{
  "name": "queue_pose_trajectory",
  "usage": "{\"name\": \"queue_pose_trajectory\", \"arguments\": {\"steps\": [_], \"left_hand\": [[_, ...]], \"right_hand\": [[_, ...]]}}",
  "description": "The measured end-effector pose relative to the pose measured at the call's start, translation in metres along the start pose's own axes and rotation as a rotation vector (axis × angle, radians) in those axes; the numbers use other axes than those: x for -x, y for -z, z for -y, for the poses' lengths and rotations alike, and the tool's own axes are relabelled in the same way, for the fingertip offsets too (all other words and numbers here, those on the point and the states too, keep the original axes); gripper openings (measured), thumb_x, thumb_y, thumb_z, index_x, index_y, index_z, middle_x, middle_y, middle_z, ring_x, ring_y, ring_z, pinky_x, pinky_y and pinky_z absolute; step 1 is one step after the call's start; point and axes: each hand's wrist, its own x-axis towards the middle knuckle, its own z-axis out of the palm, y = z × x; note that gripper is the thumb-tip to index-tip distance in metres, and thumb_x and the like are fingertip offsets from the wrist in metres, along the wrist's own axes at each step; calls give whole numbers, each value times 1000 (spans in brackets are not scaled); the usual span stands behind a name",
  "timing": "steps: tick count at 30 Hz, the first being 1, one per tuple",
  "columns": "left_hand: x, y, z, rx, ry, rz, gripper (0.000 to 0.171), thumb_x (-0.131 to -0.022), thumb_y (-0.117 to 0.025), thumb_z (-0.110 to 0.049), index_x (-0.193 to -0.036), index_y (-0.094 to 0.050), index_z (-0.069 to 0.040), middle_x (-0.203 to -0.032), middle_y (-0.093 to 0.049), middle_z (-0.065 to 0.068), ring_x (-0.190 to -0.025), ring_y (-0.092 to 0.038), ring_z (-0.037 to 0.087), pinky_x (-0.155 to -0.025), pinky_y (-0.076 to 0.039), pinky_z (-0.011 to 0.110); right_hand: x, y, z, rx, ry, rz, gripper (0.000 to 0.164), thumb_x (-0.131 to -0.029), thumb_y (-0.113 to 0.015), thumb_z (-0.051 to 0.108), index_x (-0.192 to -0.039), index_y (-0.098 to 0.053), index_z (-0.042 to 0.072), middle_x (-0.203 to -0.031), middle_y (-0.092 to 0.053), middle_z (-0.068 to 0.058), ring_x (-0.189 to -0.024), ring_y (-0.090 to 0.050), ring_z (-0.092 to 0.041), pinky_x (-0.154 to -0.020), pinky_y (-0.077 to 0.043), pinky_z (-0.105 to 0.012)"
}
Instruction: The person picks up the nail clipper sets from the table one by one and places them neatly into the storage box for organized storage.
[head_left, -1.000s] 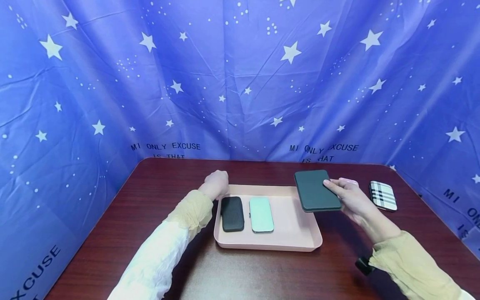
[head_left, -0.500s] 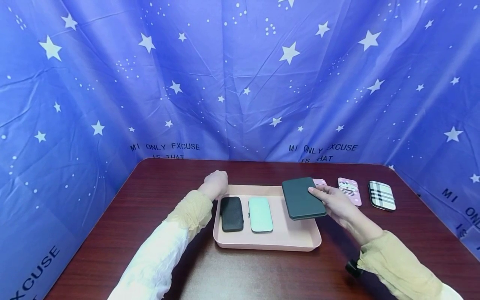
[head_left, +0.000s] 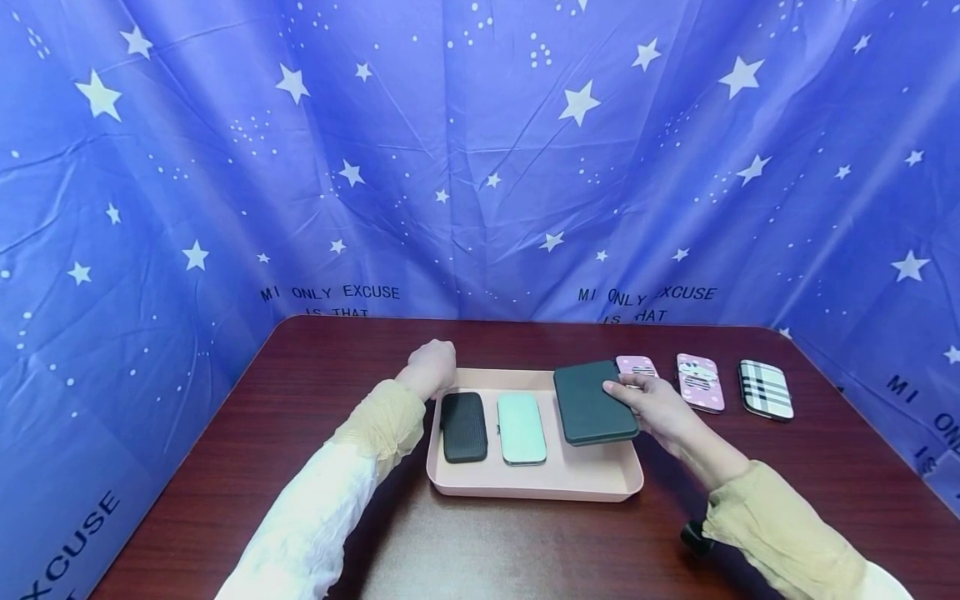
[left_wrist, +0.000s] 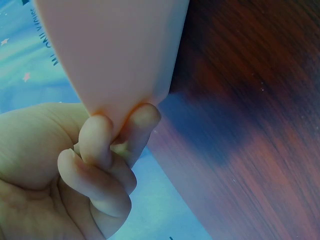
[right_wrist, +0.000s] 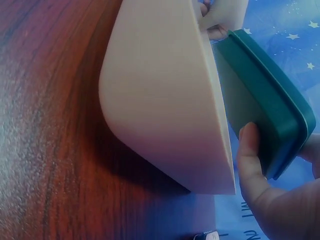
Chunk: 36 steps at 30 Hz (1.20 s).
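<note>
My right hand [head_left: 660, 408] grips a dark green rectangular case [head_left: 594, 404] by its right side, thumb on top and fingers beneath. The case hangs tilted over the right part of a pale pink tray [head_left: 525, 490]; in the right wrist view the green case [right_wrist: 270, 85] shows a lidded edge above the tray wall. At the tray's far left corner my left hand [head_left: 433, 367] pinches the rim, and the left wrist view shows curled fingers [left_wrist: 95, 137] on that corner. Inside the tray lie a black ribbed case [head_left: 465, 427] and a mint green case [head_left: 522, 428], side by side.
Right of the tray, on the dark red wooden table [head_left: 337, 367], lie a pink patterned case [head_left: 636, 367] partly hidden by my right hand, another pink patterned case [head_left: 700, 383] and a plaid case [head_left: 765, 389]. A blue starry curtain [head_left: 480, 167] hangs behind the table.
My right hand has carried the green case leftward and lower, from the tray's right edge to over its right part, uncovering the pink cases. The left hand has stayed at the tray corner.
</note>
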Motion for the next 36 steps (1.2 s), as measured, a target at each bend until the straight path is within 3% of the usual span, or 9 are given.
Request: {"name": "queue_pose_trajectory", "arguments": {"steps": [16,26,36], "left_hand": [[-3,0,-1,-1,19,31,37,-64,-72,10,-96,-60,-5,-97,-65,12,-61,-61,18,-45,-51,30],[-1,0,-1,6,19,29,40,-66,-71,9,-101,-59,-5,-100,-64,12,-59,-61,18,-45,-51,29],[1,0,0,3,3,12,38,-66,-70,9,-100,-58,-5,-95,-63,11,-62,-59,18,-45,-50,29]], "right_hand": [[-1,-13,-3,253,78,-68,61,-93,-59,19,-133,-33,-18,-85,-67,-6,-68,-66,-7,-65,-57,-30],[0,-20,1,505,152,-150,57,-88,-65,19,-126,-45,-18,-82,-67,-13,-59,-59,-6,-49,-50,-25],[-4,-24,-2,558,152,-163,54,-87,-67,21,-122,-50,-17,-88,-69,-18,-64,-62,-8,-53,-53,-26]]}}
